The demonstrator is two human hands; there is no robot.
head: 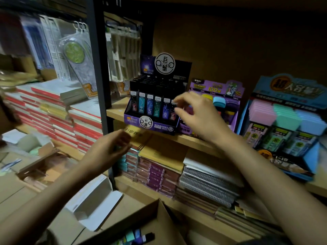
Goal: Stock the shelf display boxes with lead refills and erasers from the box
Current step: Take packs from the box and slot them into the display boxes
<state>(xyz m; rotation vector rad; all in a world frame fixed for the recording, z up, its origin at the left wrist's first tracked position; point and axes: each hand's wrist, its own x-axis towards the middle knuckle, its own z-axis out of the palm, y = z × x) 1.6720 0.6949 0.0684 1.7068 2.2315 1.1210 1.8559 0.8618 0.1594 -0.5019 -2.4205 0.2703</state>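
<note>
A dark lead-refill display box (152,123) stands on the wooden shelf, its front row filled with star-sign lead refill cases (150,107). My right hand (196,117) reaches to the row's right end, where its thumb and forefinger pinch the top of the rightmost lead refill (172,113). Lower down, in front of the shelf edge, my left hand (109,151) is blurred with curled fingers; whether it holds anything is unclear. At the bottom an open cardboard box (159,220) shows several loose refill cases (136,236).
A purple eraser display (221,96) and a blue eraser display (286,121) stand to the right on the same shelf. Notebooks (203,183) are stacked on the shelf below. A black upright post (100,85) divides the shelves. A flattened white carton (95,204) and red book stacks (58,117) lie left.
</note>
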